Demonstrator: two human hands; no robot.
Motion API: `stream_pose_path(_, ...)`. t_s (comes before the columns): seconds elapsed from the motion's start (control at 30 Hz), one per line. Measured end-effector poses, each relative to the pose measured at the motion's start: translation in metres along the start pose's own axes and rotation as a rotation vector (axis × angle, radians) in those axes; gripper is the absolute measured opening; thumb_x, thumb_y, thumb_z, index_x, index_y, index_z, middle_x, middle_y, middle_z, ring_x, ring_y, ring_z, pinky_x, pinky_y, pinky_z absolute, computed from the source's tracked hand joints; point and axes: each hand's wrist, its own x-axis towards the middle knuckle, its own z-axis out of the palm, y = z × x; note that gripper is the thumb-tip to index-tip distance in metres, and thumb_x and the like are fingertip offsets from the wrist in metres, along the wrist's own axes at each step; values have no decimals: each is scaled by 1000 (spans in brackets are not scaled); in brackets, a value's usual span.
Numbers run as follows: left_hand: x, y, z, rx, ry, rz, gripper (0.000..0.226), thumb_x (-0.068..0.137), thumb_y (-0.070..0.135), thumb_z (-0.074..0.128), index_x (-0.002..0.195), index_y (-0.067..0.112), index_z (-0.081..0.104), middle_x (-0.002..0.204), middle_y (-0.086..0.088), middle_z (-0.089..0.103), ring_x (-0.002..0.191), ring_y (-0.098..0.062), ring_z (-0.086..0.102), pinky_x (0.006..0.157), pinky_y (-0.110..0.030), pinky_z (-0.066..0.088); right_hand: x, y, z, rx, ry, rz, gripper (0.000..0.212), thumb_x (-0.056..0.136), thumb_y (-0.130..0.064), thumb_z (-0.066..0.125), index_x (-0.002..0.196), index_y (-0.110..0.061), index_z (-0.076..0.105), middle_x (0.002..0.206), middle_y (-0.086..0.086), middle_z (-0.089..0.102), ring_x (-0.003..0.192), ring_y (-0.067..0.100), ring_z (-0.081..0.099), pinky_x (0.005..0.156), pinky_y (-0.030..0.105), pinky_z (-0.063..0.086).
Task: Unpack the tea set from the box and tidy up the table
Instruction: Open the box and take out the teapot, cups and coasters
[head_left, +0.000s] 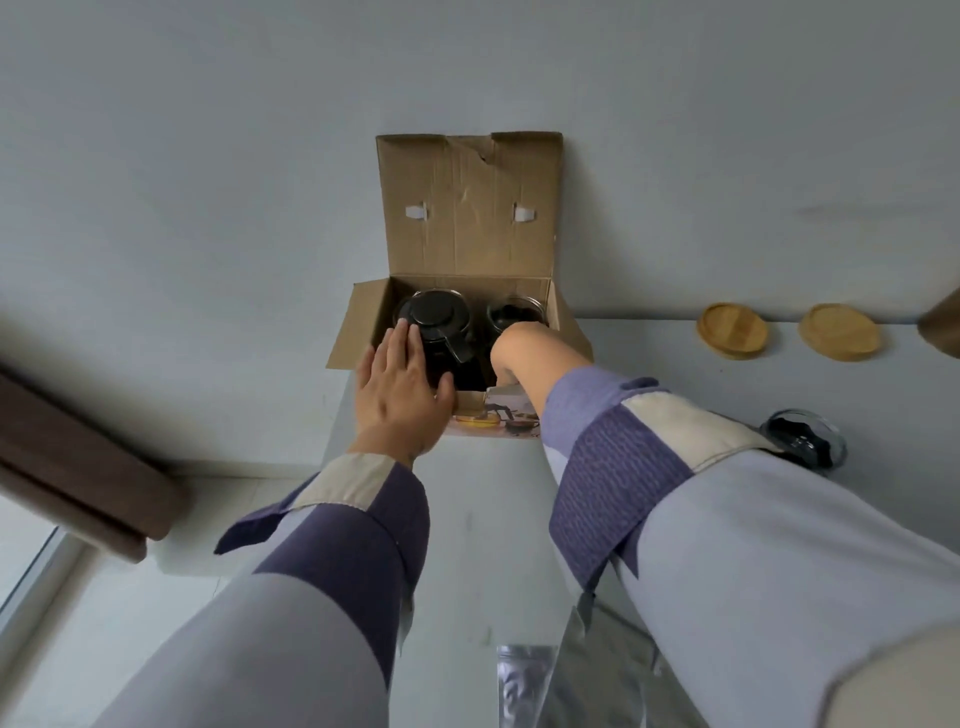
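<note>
Cardboard box (470, 249) is taken as the landmark: it stands open at the far edge of the white table (467, 519), its lid flap raised against the wall. Inside its left half a dark teapot (436, 322) with a black lid is seen upright, its handle angled toward the near right corner; in the right half a glass cup (514, 309) is partly visible. The left hand (400, 389) is laid flat over the box's near left edge, fingers spread wide and nothing held, the fingertips touching the teapot's lid and side. The right hand is plunged into the box's right half and hidden past the wrist (524, 348), so its grip cannot be told. The teapot lies directly ahead of and just beneath the left hand, which is judged the nearer one for a lift (the handle, though, points toward the right arm). To the right of the box, two wooden coasters (732, 330) rest well apart from it, and another glass cup (805, 439) sits nearer, partly behind the right sleeve.
</note>
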Motion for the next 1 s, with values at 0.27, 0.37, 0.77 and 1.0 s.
stream_pose_path(0.27, 0, -1, 2, -10, 4, 1, 71, 95, 47, 27, 151, 11, 3, 160, -4, 2, 147, -17, 4, 120, -34, 0, 2, -8, 9, 58, -11, 156, 39, 95, -15, 49, 133, -4, 47, 127, 8, 55, 117, 22, 54, 99, 27, 41)
stream_pose_path(0.37, -1, 0, 1, -3, 2, -1, 71, 95, 46, 27, 151, 11, 2, 160, -4, 1, 147, -17, 3, 120, -34, -1, 3, -7, 11, 63, 16, 185, 39, 94, -13, 50, 132, -2, 47, 115, 10, 58, 112, 22, 55, 96, 26, 42)
stream_pose_path(0.77, -2, 4, -3, 11, -38, -3, 69, 96, 45, 24, 151, 10, 1, 160, -6, -2, 147, -20, 2, 119, -36, -2, -17, 4, -17, -61, 98, 85, 56, 82, -49, 65, 124, -14, 51, 118, 10, 54, 100, 29, 58, 78, 36, 51)
stream_pose_path(1.0, -3, 6, -5, 11, -52, -15, 68, 97, 45, 25, 152, 11, 2, 160, -5, 0, 147, -21, 3, 120, -37, 0, -29, 33, -4, 506, 409, -6, 97, 61, -55, 76, 137, -11, 36, 136, 6, 30, 123, 31, 44, 94, 45, 48)
